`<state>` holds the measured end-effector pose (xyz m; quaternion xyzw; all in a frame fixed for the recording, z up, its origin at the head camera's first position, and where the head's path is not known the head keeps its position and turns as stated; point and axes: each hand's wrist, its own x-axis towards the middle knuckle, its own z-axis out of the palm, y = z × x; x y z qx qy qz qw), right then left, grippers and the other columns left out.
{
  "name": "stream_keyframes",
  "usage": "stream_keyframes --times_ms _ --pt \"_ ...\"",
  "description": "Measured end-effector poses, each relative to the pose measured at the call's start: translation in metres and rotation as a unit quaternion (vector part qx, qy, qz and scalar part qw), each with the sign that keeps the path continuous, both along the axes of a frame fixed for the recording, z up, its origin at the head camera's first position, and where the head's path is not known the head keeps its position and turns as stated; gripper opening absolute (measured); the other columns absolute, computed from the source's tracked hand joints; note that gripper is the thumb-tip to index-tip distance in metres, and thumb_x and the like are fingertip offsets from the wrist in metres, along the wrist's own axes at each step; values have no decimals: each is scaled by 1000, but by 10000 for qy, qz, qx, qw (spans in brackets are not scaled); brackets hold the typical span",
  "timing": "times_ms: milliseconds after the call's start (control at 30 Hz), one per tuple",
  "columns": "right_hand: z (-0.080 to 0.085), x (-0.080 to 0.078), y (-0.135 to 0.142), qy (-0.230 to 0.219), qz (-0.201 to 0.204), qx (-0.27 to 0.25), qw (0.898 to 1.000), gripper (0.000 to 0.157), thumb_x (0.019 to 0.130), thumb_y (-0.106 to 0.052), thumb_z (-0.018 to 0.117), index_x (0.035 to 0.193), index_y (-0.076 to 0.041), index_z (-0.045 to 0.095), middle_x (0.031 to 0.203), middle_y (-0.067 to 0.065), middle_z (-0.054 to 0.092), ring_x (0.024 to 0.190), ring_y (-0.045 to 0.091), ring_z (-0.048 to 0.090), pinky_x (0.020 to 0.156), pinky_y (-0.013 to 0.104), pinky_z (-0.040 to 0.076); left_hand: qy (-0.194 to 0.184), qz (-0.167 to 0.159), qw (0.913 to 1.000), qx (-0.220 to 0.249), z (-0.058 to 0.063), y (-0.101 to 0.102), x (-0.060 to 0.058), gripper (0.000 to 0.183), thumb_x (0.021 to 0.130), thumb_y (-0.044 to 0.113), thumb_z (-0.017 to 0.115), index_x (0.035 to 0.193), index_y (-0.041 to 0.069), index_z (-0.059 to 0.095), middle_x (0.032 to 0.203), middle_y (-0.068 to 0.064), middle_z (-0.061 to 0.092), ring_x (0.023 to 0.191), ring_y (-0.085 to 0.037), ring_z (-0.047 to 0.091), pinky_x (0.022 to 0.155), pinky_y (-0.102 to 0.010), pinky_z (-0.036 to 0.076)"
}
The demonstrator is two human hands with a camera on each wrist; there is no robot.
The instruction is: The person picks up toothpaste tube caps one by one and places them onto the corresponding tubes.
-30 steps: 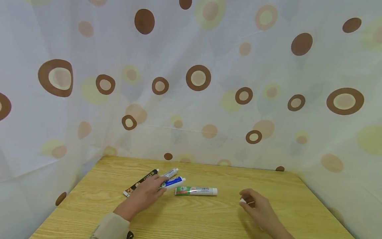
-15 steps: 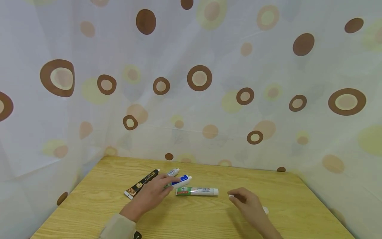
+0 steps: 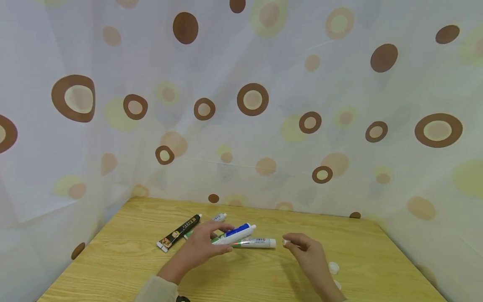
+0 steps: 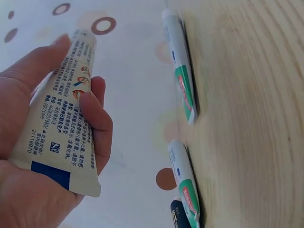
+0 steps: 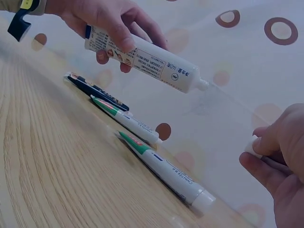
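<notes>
My left hand (image 3: 198, 247) grips a blue and white toothpaste tube (image 3: 238, 234), raised off the table with its bare nozzle pointing right. In the left wrist view its printed back (image 4: 59, 118) faces the camera, fingers and thumb wrapped around it. My right hand (image 3: 309, 256) pinches a small white cap (image 5: 253, 145) between thumb and fingertips, apart from the nozzle. Just behind the raised tube in the head view, a green and white toothpaste tube (image 3: 260, 243) lies with its cap on.
Left of that lie a black toothpaste tube (image 3: 179, 233) and a second green and white tube (image 5: 128, 122), its nozzle uncapped. Two white caps, one farther back (image 3: 333, 268) and one nearer (image 3: 337, 285), rest beside my right wrist. A spotted curtain (image 3: 264, 138) surrounds the wooden table (image 3: 234, 277).
My left hand has picked up the blue and white tube and carried it right. My right hand has moved left with the cap, uncovering the two caps on the table.
</notes>
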<state>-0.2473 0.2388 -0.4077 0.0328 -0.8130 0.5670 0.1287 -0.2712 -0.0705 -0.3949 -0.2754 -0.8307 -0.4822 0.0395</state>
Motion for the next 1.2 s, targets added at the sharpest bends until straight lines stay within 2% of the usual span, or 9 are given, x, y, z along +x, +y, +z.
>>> stream_keyframes --times_ms 67,167,400,567,733,933,1200 --pt "0 0 -2 -167 -41 -201 9997 20 93 -5 66 112 -6 74 115 11 71 94 12 70 87 26 56 18 -25 10000 59 0 1 1 41 84 20 81 123 22 68 128 -8 61 95 -23 67 67 -26 55" --pt "-1 0 -3 -321 -47 -416 9986 21 95 -8 64 114 -5 73 118 11 71 97 13 70 91 27 55 236 -45 9997 -3 1 2 3 40 85 18 79 124 21 68 126 -4 63 102 -24 67 73 -27 56" --pt "-3 2 -3 -424 -22 -660 9969 23 96 -9 64 117 -3 71 117 9 71 98 12 70 94 28 54 768 -132 9967 -206 1 8 3 41 85 15 79 125 20 70 120 7 71 110 -16 67 89 -33 53" --pt "0 5 -2 -471 33 -693 9965 24 94 -13 67 116 -5 72 118 7 71 100 12 68 94 28 53 939 -322 9944 -351 2 10 4 41 87 23 77 126 24 69 124 9 70 116 -15 65 94 -38 54" --pt "5 9 -5 -406 339 -738 9959 26 91 -13 71 116 -5 72 121 9 70 103 12 66 90 24 54 1113 -469 9907 -622 2 11 5 41 87 34 75 127 26 69 127 11 68 118 -13 64 95 -36 53" --pt "8 9 -9 -226 828 -864 9926 26 92 -5 68 117 3 69 124 20 66 101 12 67 88 23 55 1244 -626 9884 -609 3 12 8 38 85 32 76 123 25 72 128 12 67 117 -11 63 94 -30 53" --pt "7 11 -10 -136 1488 -711 9862 30 94 -13 67 118 6 66 120 24 65 102 19 69 91 27 55 1370 -650 9871 -511 5 14 11 30 84 30 78 114 24 76 121 13 70 110 -9 66 87 -25 54"
